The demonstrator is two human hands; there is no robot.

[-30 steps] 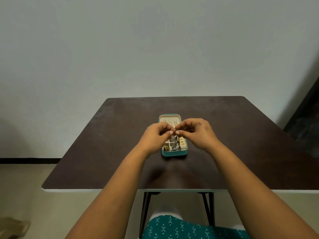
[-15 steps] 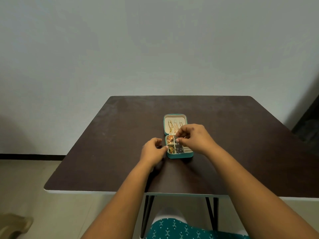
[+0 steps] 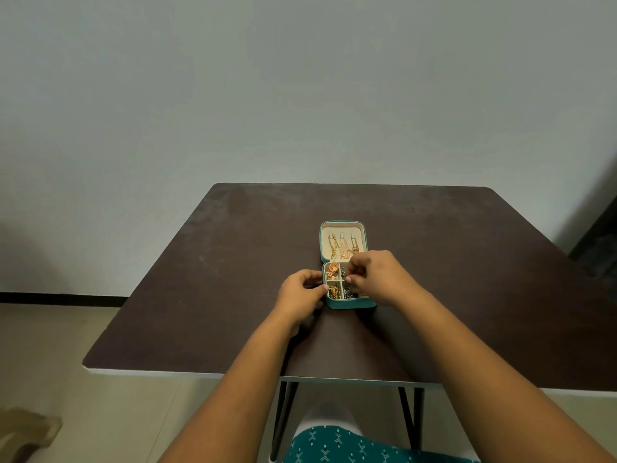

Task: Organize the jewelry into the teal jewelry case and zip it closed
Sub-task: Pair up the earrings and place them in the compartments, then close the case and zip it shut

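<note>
while left hand (image 3: 302, 292) stays, case (image 3: 350, 305) seemingly unmoved.

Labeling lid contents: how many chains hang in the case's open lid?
3, side by side in the teal jewelry case lid: left chain, middle chain, right chain. The right hand covers the lid's near right corner, so more could hide.

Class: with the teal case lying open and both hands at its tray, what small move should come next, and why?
Probably set the piece down: the right hand hovers with pinched fingertips over the tray of the open teal case, which the left hand steadies at its left edge.
</note>
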